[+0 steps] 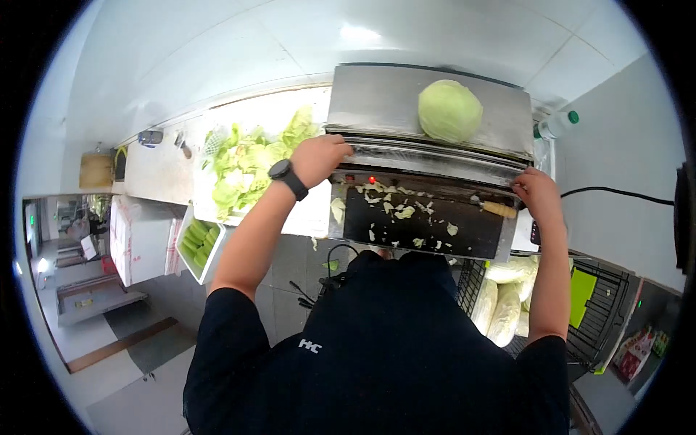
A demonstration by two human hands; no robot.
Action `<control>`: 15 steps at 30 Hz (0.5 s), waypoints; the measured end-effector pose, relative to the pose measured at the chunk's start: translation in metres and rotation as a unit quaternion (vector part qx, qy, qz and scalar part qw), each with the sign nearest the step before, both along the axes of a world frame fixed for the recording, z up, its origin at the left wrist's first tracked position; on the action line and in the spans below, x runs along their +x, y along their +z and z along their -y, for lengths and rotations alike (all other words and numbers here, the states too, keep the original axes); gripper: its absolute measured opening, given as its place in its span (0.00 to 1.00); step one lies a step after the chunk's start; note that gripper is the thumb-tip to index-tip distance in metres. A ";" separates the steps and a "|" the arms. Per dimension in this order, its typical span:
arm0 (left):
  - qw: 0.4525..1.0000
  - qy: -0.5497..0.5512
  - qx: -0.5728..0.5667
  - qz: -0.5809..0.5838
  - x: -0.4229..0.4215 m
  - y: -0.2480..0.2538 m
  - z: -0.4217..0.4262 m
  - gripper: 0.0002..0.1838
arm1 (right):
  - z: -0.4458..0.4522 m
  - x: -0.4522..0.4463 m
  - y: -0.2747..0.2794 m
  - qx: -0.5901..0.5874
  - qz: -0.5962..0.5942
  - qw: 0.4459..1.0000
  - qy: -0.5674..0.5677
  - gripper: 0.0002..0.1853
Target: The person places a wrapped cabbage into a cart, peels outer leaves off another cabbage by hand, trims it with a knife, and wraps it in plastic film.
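Note:
My left hand [321, 158], with a dark watch on its wrist, pinches the left end of a shiny strip of cling film [435, 164] on a steel wrapping machine [377, 98]. At the strip's right end, my right hand [538, 193] has its fingers closed on the film's edge. A round pale green cabbage [449, 111] rests on top of the machine, behind the film. Cabbage scraps [404, 212] lie over the machine's dark plate [435, 235]. Near my right hand, a wooden-handled tool [498, 209] lies on that plate; its blade is hard to make out.
Loose cabbage leaves [243, 163] are heaped on the white surface to the left. A white bin of green vegetables [199, 243] stands lower left. Napa cabbages [504, 308] fill a crate at lower right. A bottle [557, 125] and a black cable [616, 191] are on the right.

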State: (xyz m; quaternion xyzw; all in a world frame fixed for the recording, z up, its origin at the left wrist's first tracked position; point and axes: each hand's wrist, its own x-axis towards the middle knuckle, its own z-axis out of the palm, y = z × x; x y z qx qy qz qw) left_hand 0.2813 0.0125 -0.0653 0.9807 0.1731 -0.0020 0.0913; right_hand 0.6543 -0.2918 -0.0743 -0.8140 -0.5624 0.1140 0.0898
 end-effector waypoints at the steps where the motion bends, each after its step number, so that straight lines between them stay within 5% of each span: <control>1: 1.000 -0.005 -0.004 0.005 0.002 0.000 0.000 0.10 | -0.002 0.000 0.000 0.003 -0.003 1.000 0.004 0.05; 15: 0.998 -0.059 0.009 -0.021 0.026 -0.009 -0.002 0.03 | 0.001 0.001 -0.004 0.023 -0.016 1.000 -0.001 0.04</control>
